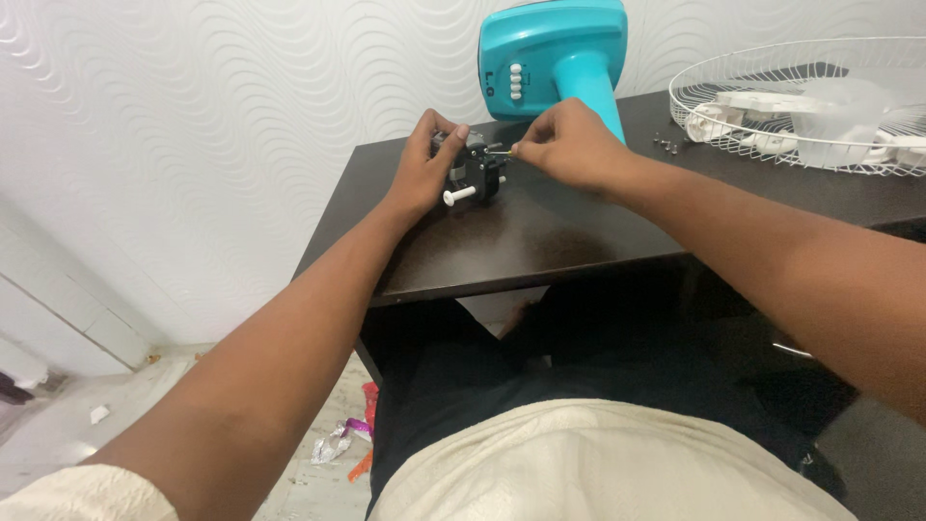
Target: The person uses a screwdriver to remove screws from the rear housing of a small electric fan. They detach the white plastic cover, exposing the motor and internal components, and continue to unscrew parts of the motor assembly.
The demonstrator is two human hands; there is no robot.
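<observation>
The left hand [422,169] was closed around a small black fan motor assembly [475,169] standing on the dark table [540,241], near its far edge. The right hand [569,145] pinched a small screw [501,150] against the motor's right side. A teal fan base [552,58] stood just behind.

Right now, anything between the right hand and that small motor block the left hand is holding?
Nothing visible. The left hand grips the small dark motor block on the dark table; the right hand pinches a thin metal piece at the block's top edge. The teal fan base stands behind, clear.
</observation>
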